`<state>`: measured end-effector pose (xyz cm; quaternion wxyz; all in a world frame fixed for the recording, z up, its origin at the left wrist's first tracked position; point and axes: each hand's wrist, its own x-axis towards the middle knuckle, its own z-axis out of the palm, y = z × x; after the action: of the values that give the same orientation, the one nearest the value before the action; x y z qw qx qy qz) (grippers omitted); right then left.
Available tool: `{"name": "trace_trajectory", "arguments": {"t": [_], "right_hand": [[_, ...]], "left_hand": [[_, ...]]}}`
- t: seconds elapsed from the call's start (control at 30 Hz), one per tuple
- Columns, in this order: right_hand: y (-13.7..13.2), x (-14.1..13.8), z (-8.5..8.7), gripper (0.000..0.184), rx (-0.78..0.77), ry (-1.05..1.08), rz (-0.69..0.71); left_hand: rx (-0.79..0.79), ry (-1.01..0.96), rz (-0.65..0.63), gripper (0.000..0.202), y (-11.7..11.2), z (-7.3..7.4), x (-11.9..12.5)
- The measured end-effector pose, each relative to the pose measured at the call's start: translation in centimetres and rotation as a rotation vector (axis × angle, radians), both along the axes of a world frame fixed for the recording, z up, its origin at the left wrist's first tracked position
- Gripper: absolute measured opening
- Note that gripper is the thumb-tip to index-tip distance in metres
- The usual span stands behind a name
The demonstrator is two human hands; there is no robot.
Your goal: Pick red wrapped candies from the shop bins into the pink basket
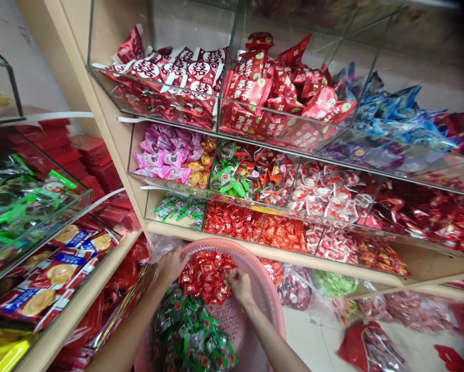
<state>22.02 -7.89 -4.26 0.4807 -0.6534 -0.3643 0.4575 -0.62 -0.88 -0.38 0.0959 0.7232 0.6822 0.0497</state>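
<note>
A pink plastic basket [263, 281] sits low in front of me, holding a heap of red wrapped candies [204, 274] at the far side and a heap of green-and-silver wrapped candies [189, 330] nearer me. My left hand [171, 264] grips the basket's far left rim, fingers curled over it. My right hand [237, 283] reaches into the basket with fingers bent down into the edge of the red candies; whether it holds any is hidden.
Tiered glass bins on a wooden shelf [278, 256] hold red, pink, blue and mixed candies. More glass bins stand at the left [34, 206]. Bagged sweets lie on the floor at the right [367, 346] and under the shelf.
</note>
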Motion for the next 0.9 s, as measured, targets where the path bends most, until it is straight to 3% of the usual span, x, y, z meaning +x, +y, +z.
{"name": "trace_trajectory", "arguments": {"t": [0.23, 0.4, 0.57, 0.7, 0.8, 0.9], "right_hand": [[0.3, -0.6, -0.5, 0.041, -0.067, 0.127, -0.073], [-0.4, -0.4, 0.7, 0.037, -0.121, -0.09, 0.082], [0.8, 0.6, 4.8, 0.045, 0.09, -0.497, 0.109], [4.8, 0.8, 9.5, 0.034, 0.306, -0.64, 0.169], [8.7, 0.0, 12.0, 0.023, 0.401, -0.807, 0.212], [12.2, -1.5, 13.0, 0.054, 0.341, -1.038, 0.276]], "left_hand": [[0.004, 0.014, -0.012, 0.038, 0.1, -0.1, -0.2], [0.01, 0.013, -0.003, 0.037, 0.2, -0.5, -0.4], [0.012, -0.003, -0.003, 0.038, 0.2, -0.7, -0.6], [0.009, -0.017, 0.008, 0.038, 0.3, -0.9, -0.5], [0.018, -0.022, 0.008, 0.037, 0.3, -1.0, -0.5], [0.009, -0.027, 0.017, 0.036, 0.2, -0.9, -0.5]]}}
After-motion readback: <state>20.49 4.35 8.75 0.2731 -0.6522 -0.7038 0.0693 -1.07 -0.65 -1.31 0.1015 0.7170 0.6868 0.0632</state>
